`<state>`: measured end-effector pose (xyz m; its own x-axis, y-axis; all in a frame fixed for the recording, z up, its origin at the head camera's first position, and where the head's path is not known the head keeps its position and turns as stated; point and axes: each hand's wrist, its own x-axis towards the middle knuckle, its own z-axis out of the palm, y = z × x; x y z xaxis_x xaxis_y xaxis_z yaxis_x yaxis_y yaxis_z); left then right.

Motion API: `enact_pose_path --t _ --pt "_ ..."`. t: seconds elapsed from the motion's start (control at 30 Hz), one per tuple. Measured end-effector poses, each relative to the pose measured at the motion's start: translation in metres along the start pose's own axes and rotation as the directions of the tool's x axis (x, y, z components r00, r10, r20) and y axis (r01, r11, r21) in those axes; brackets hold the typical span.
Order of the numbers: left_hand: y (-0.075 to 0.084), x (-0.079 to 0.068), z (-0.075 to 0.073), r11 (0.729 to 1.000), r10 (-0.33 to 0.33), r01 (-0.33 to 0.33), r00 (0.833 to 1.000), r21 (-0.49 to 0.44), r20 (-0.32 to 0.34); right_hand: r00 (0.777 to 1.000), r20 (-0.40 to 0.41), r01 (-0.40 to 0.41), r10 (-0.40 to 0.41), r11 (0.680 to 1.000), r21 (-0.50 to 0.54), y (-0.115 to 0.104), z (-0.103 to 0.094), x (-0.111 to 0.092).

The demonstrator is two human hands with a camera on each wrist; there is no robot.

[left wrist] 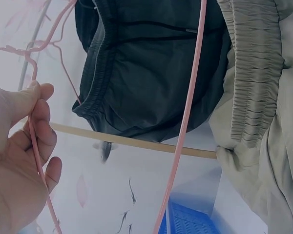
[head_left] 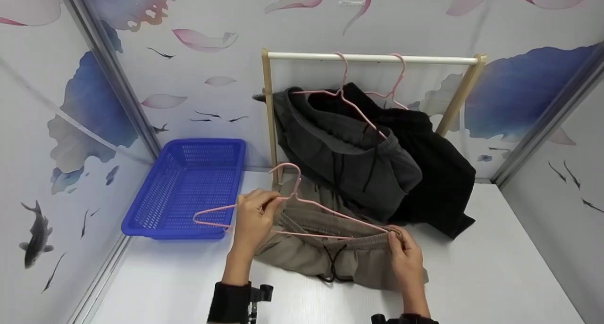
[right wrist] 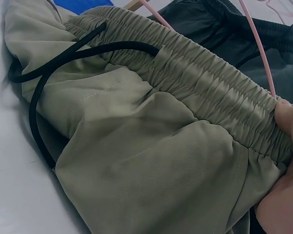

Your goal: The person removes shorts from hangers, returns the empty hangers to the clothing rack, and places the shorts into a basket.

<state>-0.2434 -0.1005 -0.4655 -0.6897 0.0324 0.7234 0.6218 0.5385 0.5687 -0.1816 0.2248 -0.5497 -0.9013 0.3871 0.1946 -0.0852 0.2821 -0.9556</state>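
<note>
My left hand (head_left: 255, 218) pinches a pink hanger (head_left: 325, 211) on its shoulder, left of the hook. The hanger's right end sits inside the waistband of khaki drawstring pants (head_left: 302, 258), while its left end sticks out over the basket. At the right side of that elastic waistband, my right hand (head_left: 406, 255) grips the fabric near the hanger's tip. In the right wrist view the thumb presses on the gathered waistband (right wrist: 210, 87), and a black drawstring (right wrist: 39, 97) hangs in a loop. The left wrist view shows fingers (left wrist: 44, 117) curled round the hanger wire.
A blue plastic basket (head_left: 184, 187) stands at the left. Behind the hands is a rack with a white bar (head_left: 302, 56) and wooden posts. Dark grey pants (head_left: 330, 145) and black pants (head_left: 434, 173) hang there on pink hangers. The white table (head_left: 490, 267) lies underneath.
</note>
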Motion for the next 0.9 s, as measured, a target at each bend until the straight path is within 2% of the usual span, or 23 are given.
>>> enact_pose_path --t 0.2,0.43,0.73,0.9 --pt "-0.002 0.000 -0.002 1.000 -0.006 0.006 1.000 -0.014 -0.003 0.996 0.004 -0.093 0.093 0.995 0.031 0.004 -0.002 -0.001" --pt "-0.002 0.001 -0.004 0.999 -0.031 0.031 1.000 -0.033 0.003 0.987 0.019 -0.160 0.159 0.986 0.046 0.006 -0.004 -0.002" --pt "-0.001 0.002 -0.005 0.999 -0.026 0.026 1.000 -0.021 -0.011 0.976 0.048 -0.211 0.212 0.977 -0.016 0.012 -0.005 -0.004" --pt "-0.001 0.001 -0.002 1.000 0.007 -0.007 1.000 0.000 -0.026 0.975 0.054 -0.210 0.216 0.974 -0.088 0.014 -0.006 -0.003"
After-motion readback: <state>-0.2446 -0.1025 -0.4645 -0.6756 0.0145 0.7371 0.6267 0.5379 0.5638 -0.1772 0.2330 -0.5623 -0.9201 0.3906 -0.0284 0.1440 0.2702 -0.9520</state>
